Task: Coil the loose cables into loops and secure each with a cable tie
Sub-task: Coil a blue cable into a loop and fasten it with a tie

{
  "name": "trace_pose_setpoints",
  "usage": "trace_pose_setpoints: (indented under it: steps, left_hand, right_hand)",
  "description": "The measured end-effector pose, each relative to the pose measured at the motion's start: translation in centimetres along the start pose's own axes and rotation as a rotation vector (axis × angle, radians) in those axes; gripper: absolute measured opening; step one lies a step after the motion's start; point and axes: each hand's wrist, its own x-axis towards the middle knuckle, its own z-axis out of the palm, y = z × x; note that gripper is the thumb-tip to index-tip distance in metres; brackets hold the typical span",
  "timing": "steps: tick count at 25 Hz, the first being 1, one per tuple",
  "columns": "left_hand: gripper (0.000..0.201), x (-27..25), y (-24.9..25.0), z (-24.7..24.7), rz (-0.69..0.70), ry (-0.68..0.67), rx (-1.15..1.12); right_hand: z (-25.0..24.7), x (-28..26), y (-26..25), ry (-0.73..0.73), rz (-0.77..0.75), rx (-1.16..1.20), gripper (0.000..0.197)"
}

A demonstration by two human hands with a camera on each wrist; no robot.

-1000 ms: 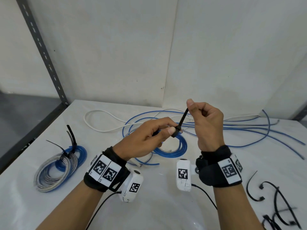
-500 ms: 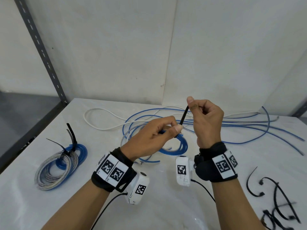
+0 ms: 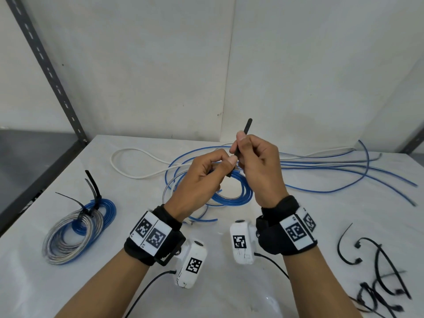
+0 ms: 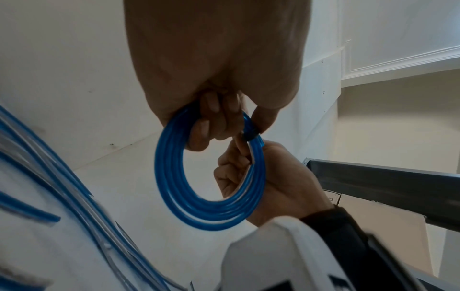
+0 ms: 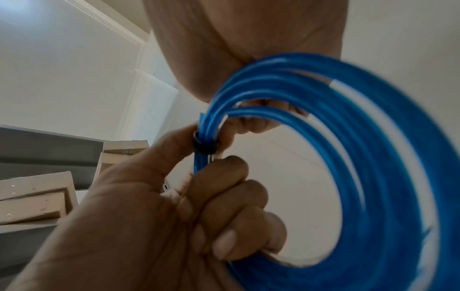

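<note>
Nearest, on the white counter (image 3: pixel 229 294), loose black spare ties (image 3: pixel 378 283) lie at the right edge. Above the counter's middle both hands are raised. The left hand (image 3: pixel 202 182) has its fingers curled through the blue coil (image 4: pixel 206 185), thumb pressed by the tie's head. The right hand (image 3: pixel 261 171) pinches the cable tie (image 3: pixel 243 138) tail between thumb and forefinger, the other fingers folded in.

The tail's long axis runs steeply up and slightly right from the band (image 5: pixel 205 145), so, by my reading, the tightening pull goes along that line (away from the left thumb). The coil is glossy, translucent, springy tubing; the tie is flat matte plastic.

Left lies a tied bundle (image 3: pixel 75 226) of grey and blue loops. Beyond, loose cables (image 3: pixel 332 171) sprawl toward the wall.
</note>
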Motion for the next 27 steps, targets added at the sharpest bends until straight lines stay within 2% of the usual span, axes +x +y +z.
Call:
trace_pose_setpoints:
  steps: [3, 7, 10, 13, 18, 24, 27]
  left_hand:
    - [0.036, -0.1, 0.2, 0.4, -0.005, -0.019, -0.026]
    - [0.033, 0.1, -0.2, 0.1, -0.005, -0.032, 0.034]
    - [0.026, 0.1, -0.6, -0.4, 0.049, -0.031, 0.102]
    - [0.024, 0.3, -1.1, -0.9, 0.1, -0.012, 0.157]
    - [0.02, 0.5, -1.5, -1.2, 0.198, 0.002, 0.239]
    - [0.018, 0.6, -1.3, -1.6, 0.211, -0.04, 0.229]
    - [0.015, 0.7, -1.7, -1.6, 0.195, -0.045, 0.227]
  right_hand:
    - [0.2, -0.2, -0.2, 0.04, 0.06, 0.125, 0.04]
    - [-0.1, -0.2, -0.6, -0.004, 0.135, 0.173, 0.039]
    - [-0.5, -0.4, -1.1, -0.059, 0.077, 0.072, 0.039]
    - [-0.4, -0.7, -1.7, -0.05, -0.007, 0.028, 0.041]
    - [0.5, -1.3, -2.4, -0.02, 0.013, 0.182, 0.043]
    - [0.4, -1.4, -2.6, -0.044, -0.042, 0.108, 0.042]
    - [0.3, -1.2, -2.4, -0.042, 0.001, 0.136, 0.042]
